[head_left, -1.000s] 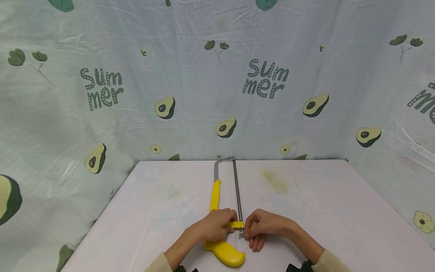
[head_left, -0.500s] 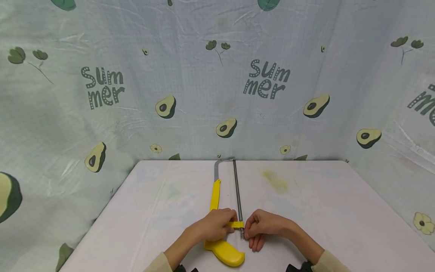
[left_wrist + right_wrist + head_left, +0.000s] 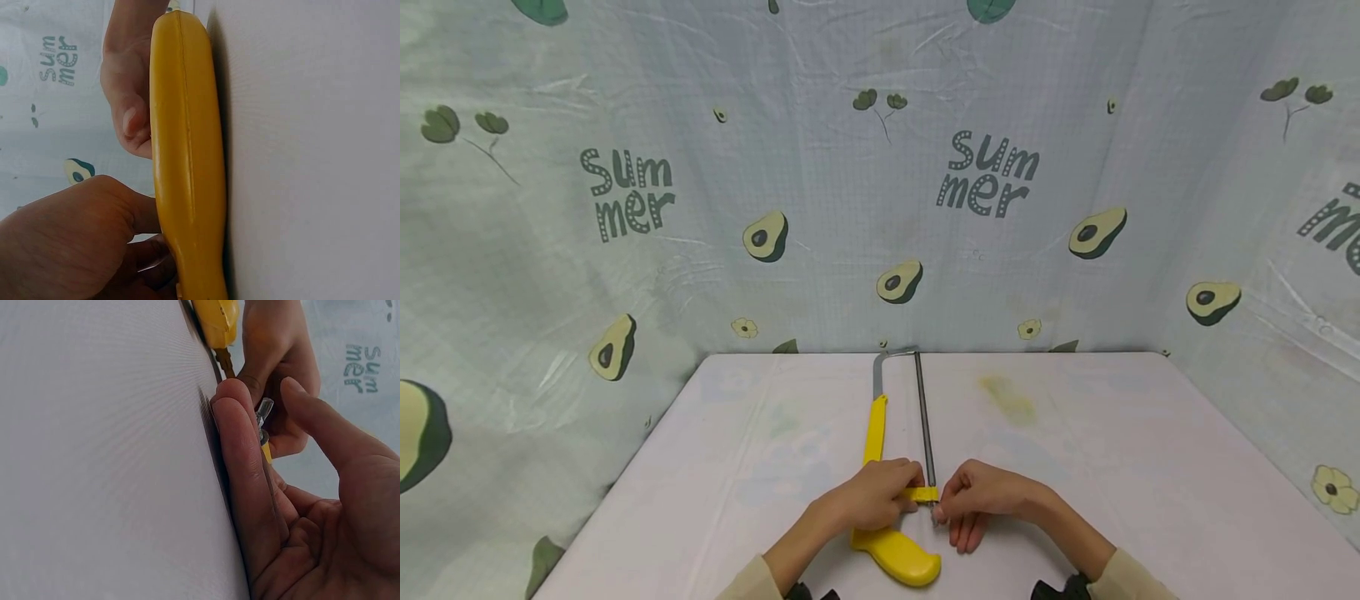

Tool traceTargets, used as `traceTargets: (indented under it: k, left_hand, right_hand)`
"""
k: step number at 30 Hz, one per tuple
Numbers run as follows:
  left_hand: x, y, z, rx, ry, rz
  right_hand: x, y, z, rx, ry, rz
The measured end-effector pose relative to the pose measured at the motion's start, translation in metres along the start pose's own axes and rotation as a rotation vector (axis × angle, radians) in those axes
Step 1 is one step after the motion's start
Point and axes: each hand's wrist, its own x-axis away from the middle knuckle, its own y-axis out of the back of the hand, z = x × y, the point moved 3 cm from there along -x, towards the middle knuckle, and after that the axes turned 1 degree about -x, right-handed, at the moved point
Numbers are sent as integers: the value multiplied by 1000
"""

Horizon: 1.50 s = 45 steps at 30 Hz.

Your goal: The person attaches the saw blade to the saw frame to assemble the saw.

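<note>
Pale tabletop (image 3: 722, 467) gives broad elbow room from its left edge | left hand (image 3: 880, 496) pinches the yellow crossbar (image 3: 922, 495) of the hacksaw (image 3: 875, 429), lying mid-table, front end near the far edge | right hand (image 3: 981, 496) beside the wing nut (image 3: 265, 411); whether pinching, I can't tell | wide tabletop onward to the right edge

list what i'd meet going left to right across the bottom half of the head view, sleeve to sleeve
Left sleeve → left hand → saw blade → right hand → right sleeve.
</note>
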Motion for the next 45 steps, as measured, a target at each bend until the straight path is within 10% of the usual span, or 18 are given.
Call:
traceTargets:
  k: [45]
  left_hand:
    - [-1,1,1,-21,-12,-9]
  right_hand:
    - [1,-1,3,-10,12,-11]
